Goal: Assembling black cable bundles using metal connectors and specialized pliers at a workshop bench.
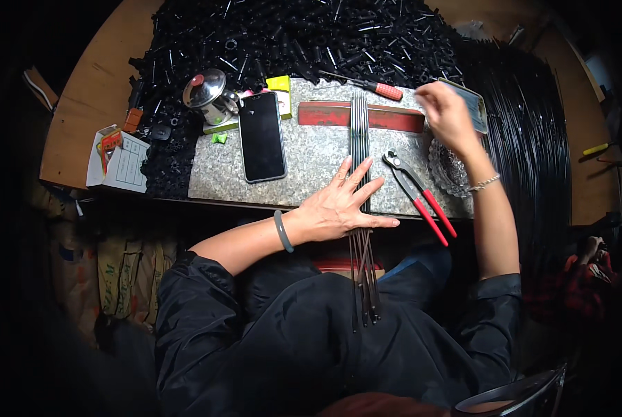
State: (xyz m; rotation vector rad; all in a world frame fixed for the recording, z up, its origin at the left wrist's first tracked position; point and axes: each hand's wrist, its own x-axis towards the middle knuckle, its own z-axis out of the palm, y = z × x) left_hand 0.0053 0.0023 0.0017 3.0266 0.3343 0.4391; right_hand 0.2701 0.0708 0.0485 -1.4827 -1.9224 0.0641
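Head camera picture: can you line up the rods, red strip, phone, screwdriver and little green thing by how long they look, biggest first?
1. Rods
2. Red strip
3. Phone and screwdriver: too alike to rank
4. Little green thing

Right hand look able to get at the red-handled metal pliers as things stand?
Likely yes: nothing covers the red-handled metal pliers, and the left hand rests on the thin dark rods, clear of the handles. Blur hides whether the right hand already holds something.
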